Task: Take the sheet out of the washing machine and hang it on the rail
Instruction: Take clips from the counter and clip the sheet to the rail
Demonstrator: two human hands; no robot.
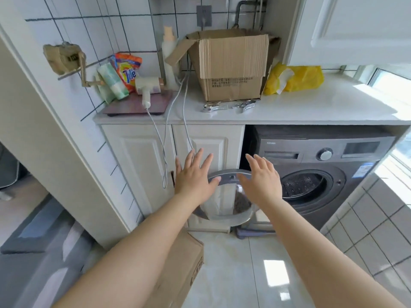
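Both grips, left hand (193, 174) and right hand (262, 178), were spread and held nothing before the washing machine (315, 172) under the surface's (311, 107) right end. Its door (224, 196) stood swung open; no sheet could be made out in the drum (302, 185).

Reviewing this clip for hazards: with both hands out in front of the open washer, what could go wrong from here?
1. The open washer door swings out right under both open hands, left hand and right hand; the sheet could snag on it as it comes out of the drum.
2. White cords dangle down the cabinet beside the left hand; catching one might pull the hair dryer off the counter.
3. The cardboard box on the floor is a possible trip point.
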